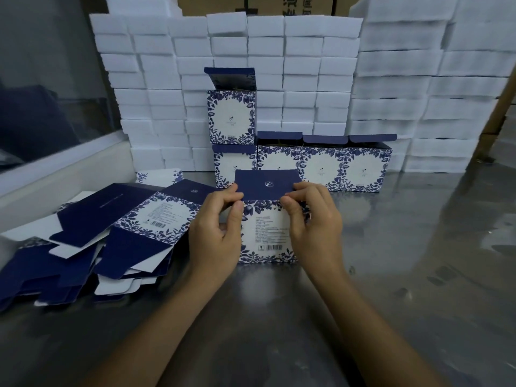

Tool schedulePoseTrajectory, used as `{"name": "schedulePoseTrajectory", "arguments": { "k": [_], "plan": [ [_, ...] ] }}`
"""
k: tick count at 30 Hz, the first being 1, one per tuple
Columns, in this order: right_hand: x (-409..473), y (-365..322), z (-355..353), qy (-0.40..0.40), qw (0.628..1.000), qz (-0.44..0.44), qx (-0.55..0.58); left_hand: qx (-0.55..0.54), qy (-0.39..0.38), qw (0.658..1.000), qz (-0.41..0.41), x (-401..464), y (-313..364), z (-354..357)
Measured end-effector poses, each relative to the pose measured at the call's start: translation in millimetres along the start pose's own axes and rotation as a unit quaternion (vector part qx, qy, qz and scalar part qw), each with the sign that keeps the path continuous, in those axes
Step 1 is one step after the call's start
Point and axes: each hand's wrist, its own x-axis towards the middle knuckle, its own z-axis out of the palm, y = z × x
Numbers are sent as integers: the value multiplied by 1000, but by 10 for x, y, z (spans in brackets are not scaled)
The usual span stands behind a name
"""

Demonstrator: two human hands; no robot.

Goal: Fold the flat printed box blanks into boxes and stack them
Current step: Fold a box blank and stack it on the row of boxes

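- Tabletop (391, 275): bare steel from 6 to 3 o'clock, open room to work.
- Box (268, 233) stands at centre; left hand (215, 233) and right hand (315, 227) each pinch its navy flap (266, 184) near the fold, a firm grip.
- Likely light, thin card: stiff along creases, easily dented, so hold by the edges.
- Blanks (111, 233) heaped at 9 o'clock.
- Stack (307, 163) at 12, foam (279, 65) behind; little room there.
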Motion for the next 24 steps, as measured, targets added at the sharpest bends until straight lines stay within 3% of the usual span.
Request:
{"name": "schedulePoseTrajectory", "arguments": {
  "k": [10,16,21,24],
  "plan": [
    [13,63,-36,30,985,138,99,0,7,1000,-21,-39,19,19],
    [41,115,-54,52,943,254,210,-7,-5,999,-33,-51,22,-4],
    [-46,187,-16,-57,904,333,261,13,-28,997,-64,-12,9,-77],
    [-106,235,16,-110,889,321,308,50,-71,994,-67,-41,-29,-87]
  ]
}}
